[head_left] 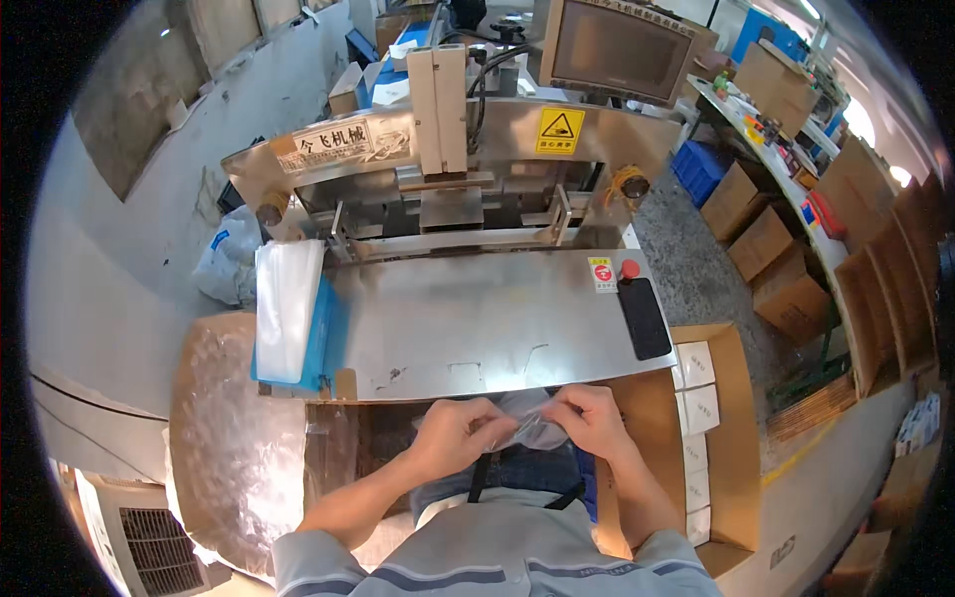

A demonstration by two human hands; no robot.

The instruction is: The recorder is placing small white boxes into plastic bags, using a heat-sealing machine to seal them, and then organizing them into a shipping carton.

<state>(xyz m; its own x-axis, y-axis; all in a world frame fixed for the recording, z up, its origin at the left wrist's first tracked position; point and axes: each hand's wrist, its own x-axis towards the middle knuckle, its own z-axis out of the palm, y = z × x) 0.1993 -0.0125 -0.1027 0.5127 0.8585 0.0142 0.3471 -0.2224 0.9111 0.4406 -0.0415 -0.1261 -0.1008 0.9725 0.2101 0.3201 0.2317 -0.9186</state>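
Observation:
My left hand (460,436) and my right hand (591,420) are close together at the near edge of the metal worktable (448,318), above my lap. Between them stretches a clear plastic bag (534,426), pinched by the fingers of both hands. I cannot make out whether anything is inside it. On the table's left side a stack of white translucent plastic bags (288,308) rests on a blue holder (326,333).
Behind the table stands a metal machine (438,109) with a screen (622,50). A red button (629,269) and a black phone (645,318) are at the table's right. A carton with white boxes (700,408) stands right; a carton of clear plastic packages (239,438) stands left.

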